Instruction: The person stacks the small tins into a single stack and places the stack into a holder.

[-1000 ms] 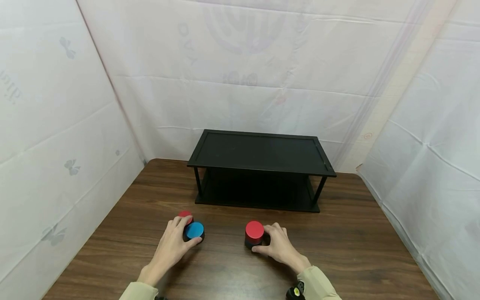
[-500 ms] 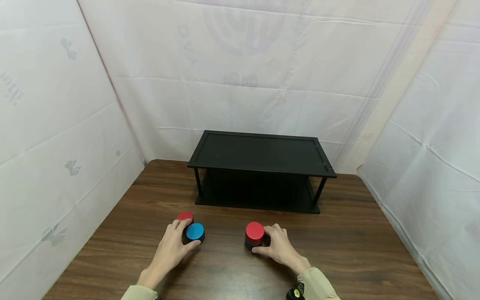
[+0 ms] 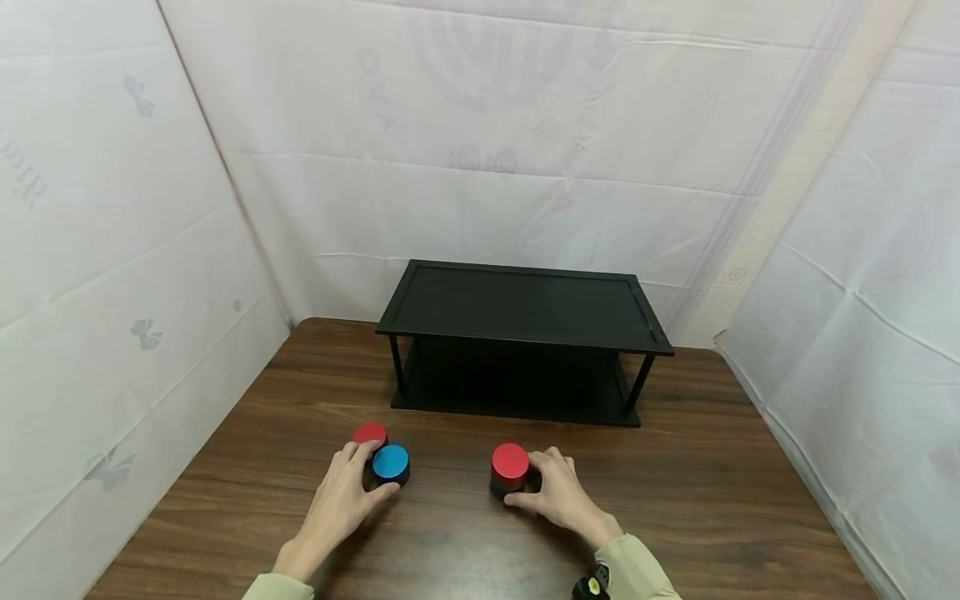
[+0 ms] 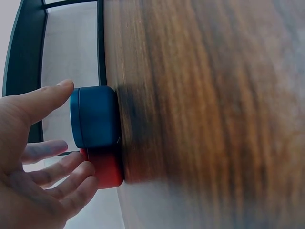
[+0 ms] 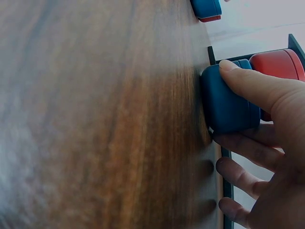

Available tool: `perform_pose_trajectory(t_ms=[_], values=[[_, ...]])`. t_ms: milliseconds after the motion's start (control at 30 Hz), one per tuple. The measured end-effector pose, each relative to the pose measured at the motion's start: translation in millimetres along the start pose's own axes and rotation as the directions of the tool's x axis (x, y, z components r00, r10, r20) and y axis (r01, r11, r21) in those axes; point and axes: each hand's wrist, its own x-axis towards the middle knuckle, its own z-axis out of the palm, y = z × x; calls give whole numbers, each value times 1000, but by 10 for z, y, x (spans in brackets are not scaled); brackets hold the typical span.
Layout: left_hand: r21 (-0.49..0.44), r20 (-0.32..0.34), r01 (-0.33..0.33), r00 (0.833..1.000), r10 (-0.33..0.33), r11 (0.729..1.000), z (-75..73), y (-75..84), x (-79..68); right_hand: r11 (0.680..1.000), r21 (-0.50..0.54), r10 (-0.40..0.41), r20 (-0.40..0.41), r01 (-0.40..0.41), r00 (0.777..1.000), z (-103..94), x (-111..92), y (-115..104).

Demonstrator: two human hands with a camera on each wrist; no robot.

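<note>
On the left of the table stand two small round lidded canisters side by side, a blue one (image 3: pixel 391 461) and a red one (image 3: pixel 370 432). My left hand (image 3: pixel 339 502) is spread around them, thumb by the blue canister's lid edge in the left wrist view and fingers beside the red canister (image 4: pixel 107 168). To the right, another red canister (image 3: pixel 510 460) is stacked on a second blue canister (image 5: pixel 228 100), whose base is on the table. My right hand (image 3: pixel 558 495) grips that lower blue canister between thumb and fingers.
A black two-tier rack (image 3: pixel 525 308) stands at the back of the brown wooden table (image 3: pixel 442 550). White sheeting (image 3: pixel 480 167) encloses the back and both sides. A dark band with a round device (image 3: pixel 591 586) sits at the right wrist.
My left hand has eased slightly back, its thumb and fingers spreading a little away from the blue canister. The right hand and its stack hold still.
</note>
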Motion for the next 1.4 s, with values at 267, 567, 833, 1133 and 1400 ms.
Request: perform_pose_trajectory(t_ms=[267,567,833,1133,1400], values=[[3,15,12,1000,-13,1000,14,-15,3,1000,-6,4,-4,-4,1000,-3,-6,-15],[9,47,33,998,-34,999,20,-6,4,1000,-12,7,-2,-7,1000,-4,-5,-14],[19,59,40,997,-41,999,31,-1,19,1000,-9,7,9,-7,1000,-1,1,1],[31,72,45,996,-47,999,47,8,51,1000,-3,5,8,-5,1000,-11,6,-10],[50,70,37,997,-40,998,64,28,71,1000,5,2,7,-2,1000,-12,2,-13]])
